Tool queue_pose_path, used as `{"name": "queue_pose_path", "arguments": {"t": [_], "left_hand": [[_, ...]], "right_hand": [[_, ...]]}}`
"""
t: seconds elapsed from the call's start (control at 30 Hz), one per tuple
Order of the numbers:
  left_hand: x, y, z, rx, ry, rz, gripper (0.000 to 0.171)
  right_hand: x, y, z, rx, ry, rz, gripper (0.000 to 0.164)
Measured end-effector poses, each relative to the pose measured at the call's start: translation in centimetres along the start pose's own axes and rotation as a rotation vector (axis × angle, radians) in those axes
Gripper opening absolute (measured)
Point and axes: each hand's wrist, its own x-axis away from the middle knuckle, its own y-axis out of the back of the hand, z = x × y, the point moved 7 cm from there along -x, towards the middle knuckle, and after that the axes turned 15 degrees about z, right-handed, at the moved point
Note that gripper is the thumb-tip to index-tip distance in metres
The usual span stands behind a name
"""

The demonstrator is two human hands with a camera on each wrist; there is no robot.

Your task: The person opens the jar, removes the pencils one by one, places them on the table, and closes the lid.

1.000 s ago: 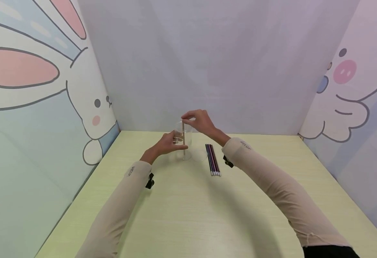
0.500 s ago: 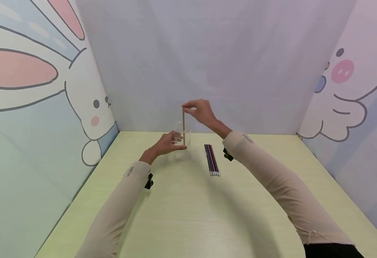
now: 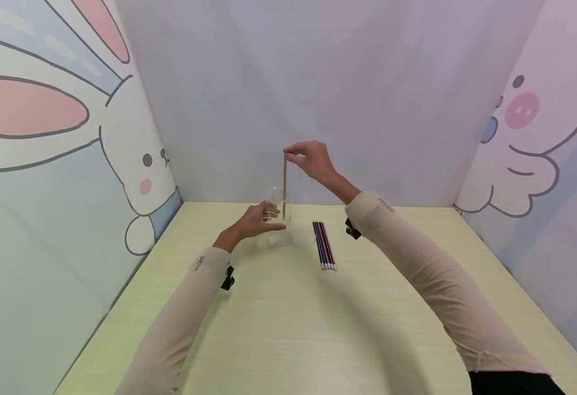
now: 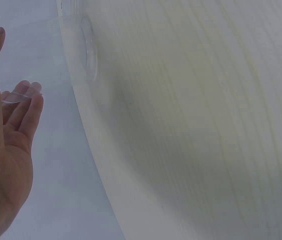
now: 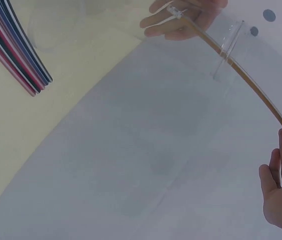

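Observation:
A tall clear cylindrical container (image 3: pixel 279 239) stands upright on the table. My left hand (image 3: pixel 252 220) grips it, thumb on the near side and fingers round the back. In the left wrist view the see-through wall (image 4: pixel 36 55) shows between thumb and fingers. My right hand (image 3: pixel 313 159) is raised above the container and pinches the top end of a thin brown pencil (image 3: pixel 285 175). The pencil hangs nearly vertical, its lower part inside the container. In the right wrist view, its pale lower end (image 5: pixel 174 11) overlaps my left fingers, and its shaft passes through the rim (image 5: pixel 229 47).
Several dark, purple and pink pencils (image 3: pixel 325 247) lie side by side on the pale wood table (image 3: pixel 268 318), white ends towards me. A clear round disc (image 3: pixel 304 237) lies between them and the container. A plain grey-lilac wall (image 3: pixel 318 82) rises behind.
My right hand has moved upward, lifting the pencil from deep inside the container so that its lower end is now well off the bottom. The left hand has stayed in place on the container.

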Motion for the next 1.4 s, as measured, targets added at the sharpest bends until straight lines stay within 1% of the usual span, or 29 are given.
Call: {"name": "queue_pose_path", "arguments": {"t": [0.23,0.43,0.87,1.17,1.4], "left_hand": [[-0.1,0.2,0.1,-0.008,-0.008,-0.012,0.069],[0.0,0.1,0.1,-0.010,-0.006,-0.003,0.071],[-0.1,0.0,0.3,-0.005,-0.035,0.004,0.072],[0.0,0.0,0.2,-0.001,-0.033,0.009,0.072],[0.1,0.2,0.0,-0.033,-0.031,-0.001,0.070]], "right_hand": [[-0.4,1.2,0.6,0.008,0.022,-0.027,0.019],[-0.6,2.3,1.1,0.007,0.016,-0.042,0.019],[-1.0,5.0,1.9,-0.014,0.008,-0.095,0.020],[-0.5,5.9,1.2,-0.024,-0.003,-0.108,0.022],[-0.2,6.9,1.1,-0.007,-0.009,-0.146,0.021]]}}
